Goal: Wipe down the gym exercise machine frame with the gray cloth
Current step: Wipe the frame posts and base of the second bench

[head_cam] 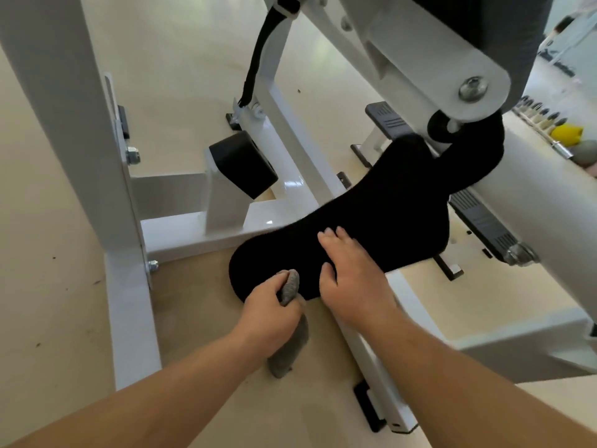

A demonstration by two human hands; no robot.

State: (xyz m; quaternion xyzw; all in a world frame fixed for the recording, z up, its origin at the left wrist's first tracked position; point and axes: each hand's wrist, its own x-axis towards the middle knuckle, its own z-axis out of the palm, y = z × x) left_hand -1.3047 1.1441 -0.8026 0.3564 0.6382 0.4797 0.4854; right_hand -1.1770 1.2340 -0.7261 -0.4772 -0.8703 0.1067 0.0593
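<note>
The white machine frame (pixel 181 227) fills the view, with a black padded seat (pixel 381 215) at the centre. My left hand (pixel 271 315) grips the bunched gray cloth (pixel 289 334) at the seat's near edge; part of the cloth hangs below my fist. My right hand (pixel 349 279) rests flat on the seat's near part, fingers straight and pointing away from me. A white base rail (pixel 371 357) runs under my right forearm.
A white upright post (pixel 80 124) stands at the left. A black pad (pixel 245 163) sits on a bracket behind the seat. A black strap (pixel 261 56) hangs above. Black footplates (pixel 484 221) lie at the right, with dumbbells (pixel 549 121) and a yellow object (pixel 567 134) beyond. The floor is beige.
</note>
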